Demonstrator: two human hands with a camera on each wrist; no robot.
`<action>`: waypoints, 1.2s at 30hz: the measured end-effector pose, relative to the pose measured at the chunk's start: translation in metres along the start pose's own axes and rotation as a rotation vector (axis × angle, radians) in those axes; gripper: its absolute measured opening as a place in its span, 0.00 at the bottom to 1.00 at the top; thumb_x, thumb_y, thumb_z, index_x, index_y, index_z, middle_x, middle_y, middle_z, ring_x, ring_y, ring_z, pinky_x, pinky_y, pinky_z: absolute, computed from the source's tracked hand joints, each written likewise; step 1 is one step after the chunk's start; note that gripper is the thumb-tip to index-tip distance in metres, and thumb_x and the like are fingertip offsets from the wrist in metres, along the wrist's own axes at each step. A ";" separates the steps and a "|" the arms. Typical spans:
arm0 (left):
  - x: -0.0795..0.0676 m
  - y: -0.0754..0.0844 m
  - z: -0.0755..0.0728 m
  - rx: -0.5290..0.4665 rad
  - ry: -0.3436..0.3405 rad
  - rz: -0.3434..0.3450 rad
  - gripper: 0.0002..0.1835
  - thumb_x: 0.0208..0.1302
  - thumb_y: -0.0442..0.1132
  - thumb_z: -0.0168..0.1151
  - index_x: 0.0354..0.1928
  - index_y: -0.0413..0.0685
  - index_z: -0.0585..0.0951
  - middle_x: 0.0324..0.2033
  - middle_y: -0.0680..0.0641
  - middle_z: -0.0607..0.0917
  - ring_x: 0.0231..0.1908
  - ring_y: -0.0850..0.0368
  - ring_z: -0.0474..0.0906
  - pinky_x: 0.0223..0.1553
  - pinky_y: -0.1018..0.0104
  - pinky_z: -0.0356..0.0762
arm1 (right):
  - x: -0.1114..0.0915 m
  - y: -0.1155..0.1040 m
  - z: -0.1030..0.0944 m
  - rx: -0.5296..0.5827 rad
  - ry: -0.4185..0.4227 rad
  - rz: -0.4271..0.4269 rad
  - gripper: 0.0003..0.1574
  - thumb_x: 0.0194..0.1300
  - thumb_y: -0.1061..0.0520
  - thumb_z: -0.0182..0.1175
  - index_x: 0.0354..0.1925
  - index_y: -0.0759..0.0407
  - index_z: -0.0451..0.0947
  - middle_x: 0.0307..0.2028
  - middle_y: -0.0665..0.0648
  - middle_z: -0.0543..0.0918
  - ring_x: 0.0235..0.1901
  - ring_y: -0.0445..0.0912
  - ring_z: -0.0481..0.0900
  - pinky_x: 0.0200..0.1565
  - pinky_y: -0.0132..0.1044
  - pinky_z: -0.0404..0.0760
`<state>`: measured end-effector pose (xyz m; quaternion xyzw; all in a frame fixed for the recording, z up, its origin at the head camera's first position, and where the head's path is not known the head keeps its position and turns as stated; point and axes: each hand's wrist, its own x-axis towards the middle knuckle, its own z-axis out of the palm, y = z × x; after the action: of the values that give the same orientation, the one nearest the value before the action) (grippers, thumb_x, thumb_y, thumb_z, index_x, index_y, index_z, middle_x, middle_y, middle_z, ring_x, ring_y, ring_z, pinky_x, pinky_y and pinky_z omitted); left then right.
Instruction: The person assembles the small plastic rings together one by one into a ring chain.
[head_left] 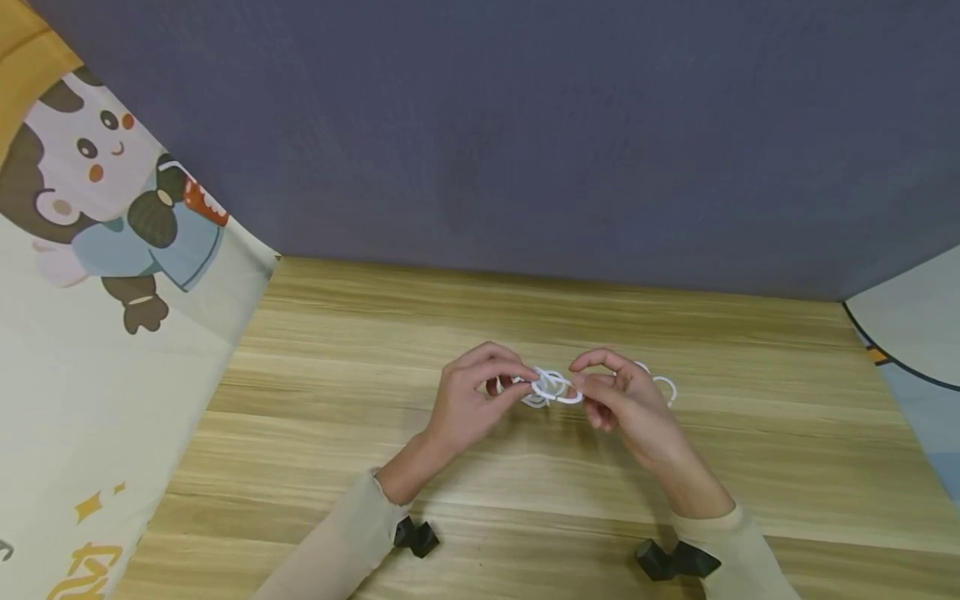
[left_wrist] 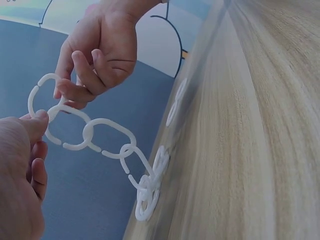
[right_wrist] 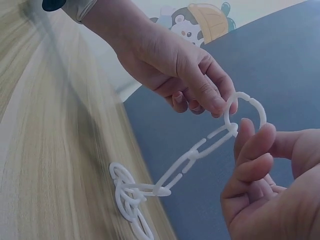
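Note:
A chain of white plastic links [left_wrist: 111,123], each with a small gap in its side, hangs between the hands and the table. My left hand [head_left: 472,396] pinches the end link [right_wrist: 227,111] between thumb and forefinger. Opposite it, my right hand [head_left: 637,417] has its fingertips on the other side of that same link and appears to pinch it; part of the contact is hidden behind the fingers. Below, the lower links gather in a small pile [right_wrist: 123,200] on the tabletop.
More white links [head_left: 665,380] lie on the wooden table [head_left: 337,350] just beyond the right hand. A dark blue-grey panel [head_left: 480,150] rises at the table's back edge. On the left stands a wall with a cartoon figure [head_left: 112,183].

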<state>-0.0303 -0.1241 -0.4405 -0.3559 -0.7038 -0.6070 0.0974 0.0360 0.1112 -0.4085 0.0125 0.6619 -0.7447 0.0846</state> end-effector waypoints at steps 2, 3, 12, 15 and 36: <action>0.000 0.000 0.000 0.001 0.001 -0.001 0.08 0.61 0.25 0.82 0.39 0.43 0.94 0.39 0.46 0.92 0.31 0.61 0.81 0.29 0.69 0.80 | 0.000 0.000 0.000 -0.002 -0.001 -0.003 0.07 0.83 0.64 0.58 0.51 0.55 0.80 0.29 0.47 0.90 0.20 0.35 0.74 0.23 0.28 0.69; 0.000 0.000 0.000 0.006 0.002 -0.004 0.08 0.61 0.26 0.82 0.39 0.43 0.94 0.39 0.46 0.92 0.31 0.62 0.81 0.29 0.70 0.80 | 0.000 0.001 0.000 -0.003 -0.003 -0.005 0.07 0.83 0.64 0.58 0.51 0.55 0.80 0.29 0.47 0.91 0.20 0.35 0.74 0.23 0.28 0.69; 0.001 0.001 0.002 0.050 0.059 -0.062 0.06 0.63 0.28 0.82 0.39 0.44 0.92 0.34 0.48 0.93 0.28 0.60 0.81 0.27 0.70 0.78 | 0.002 -0.001 -0.004 -0.028 0.074 -0.016 0.09 0.84 0.63 0.58 0.52 0.52 0.83 0.30 0.50 0.89 0.22 0.38 0.75 0.24 0.30 0.69; 0.002 -0.001 0.002 0.049 0.087 -0.081 0.06 0.64 0.29 0.82 0.39 0.44 0.92 0.33 0.48 0.93 0.28 0.58 0.81 0.27 0.71 0.77 | 0.002 -0.003 -0.009 -0.035 0.126 -0.021 0.08 0.84 0.64 0.59 0.51 0.53 0.83 0.30 0.53 0.87 0.23 0.40 0.74 0.24 0.31 0.70; 0.005 -0.001 -0.005 0.024 0.133 -0.140 0.05 0.64 0.28 0.81 0.39 0.41 0.92 0.32 0.46 0.92 0.28 0.60 0.80 0.29 0.75 0.74 | 0.002 -0.017 -0.061 0.049 0.257 -0.115 0.14 0.83 0.68 0.58 0.49 0.54 0.87 0.31 0.50 0.88 0.24 0.39 0.76 0.26 0.29 0.74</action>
<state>-0.0356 -0.1271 -0.4372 -0.2636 -0.7263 -0.6260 0.1056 0.0256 0.1736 -0.3994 0.0717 0.6485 -0.7565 -0.0441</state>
